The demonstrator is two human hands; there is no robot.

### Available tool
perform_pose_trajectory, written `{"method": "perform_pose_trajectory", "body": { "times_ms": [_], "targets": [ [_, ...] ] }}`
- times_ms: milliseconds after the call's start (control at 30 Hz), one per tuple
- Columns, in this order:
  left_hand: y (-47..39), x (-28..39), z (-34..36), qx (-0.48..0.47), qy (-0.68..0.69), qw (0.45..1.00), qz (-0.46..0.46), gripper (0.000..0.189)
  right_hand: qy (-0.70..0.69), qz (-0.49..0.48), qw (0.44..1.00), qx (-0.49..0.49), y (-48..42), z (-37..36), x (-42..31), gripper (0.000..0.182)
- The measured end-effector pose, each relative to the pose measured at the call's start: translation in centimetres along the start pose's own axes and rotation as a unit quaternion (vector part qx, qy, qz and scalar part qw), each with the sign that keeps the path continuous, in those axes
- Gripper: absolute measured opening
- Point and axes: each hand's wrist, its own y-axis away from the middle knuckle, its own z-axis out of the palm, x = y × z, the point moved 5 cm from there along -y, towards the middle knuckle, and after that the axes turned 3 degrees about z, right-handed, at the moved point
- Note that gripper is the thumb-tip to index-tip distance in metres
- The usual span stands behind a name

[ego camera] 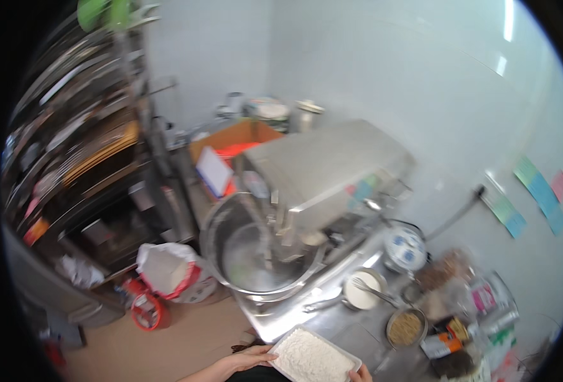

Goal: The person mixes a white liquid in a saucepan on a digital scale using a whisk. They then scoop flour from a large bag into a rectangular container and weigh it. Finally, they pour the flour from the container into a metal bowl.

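Between my two hands is a shallow white rectangular tray [297, 329] filled with white flour-like powder [312, 355]. My left hand [248, 358] grips the tray's left end, thumb over the rim. At the opposite end, my right hand [360, 374] holds the lower right corner, mostly cut off by the picture's bottom edge. The tray is at the front edge of a steel table [346, 329]. Ahead of it stands a large steel mixer bowl [219, 267] under a boxy metal machine head [319, 153]; the view is blurred there.
Right of the bowl are a saucepan [365, 298] of white liquid with a whisk [372, 290], a bowl of brown grains [405, 328], and bagged goods [484, 298]. On the floor at left stand an open sack [167, 274] and a red bucket [151, 313]. A loaded rack [76, 157] rises behind.
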Motion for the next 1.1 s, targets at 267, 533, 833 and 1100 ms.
{"method": "perform_pose_trajectory", "body": {
  "times_ms": [267,533,833,1100],
  "targets": [
    [18.4,-4.1,-15.4,0.304,0.054,0.948,0.074,0.048,0.111,0.115,0.96,-0.228,-0.7,22.7,1.5,0.055],
    [25.6,6.1,-33.4,0.401,0.109,0.894,0.169,0.042,0.048,0.201,0.939,-0.277,-11.0,42.7,11.2,0.045],
    [22.0,11.0,-52.0,0.416,0.013,0.908,-0.04,0.063,0.104,0.382,0.898,-0.194,-17.3,55.4,15.4,0.054],
    [17.8,9.6,-61.2,0.356,-0.006,0.932,-0.071,0.066,0.116,0.412,0.895,-0.123,-19.2,59.7,14.3,0.054]
  ]
}}
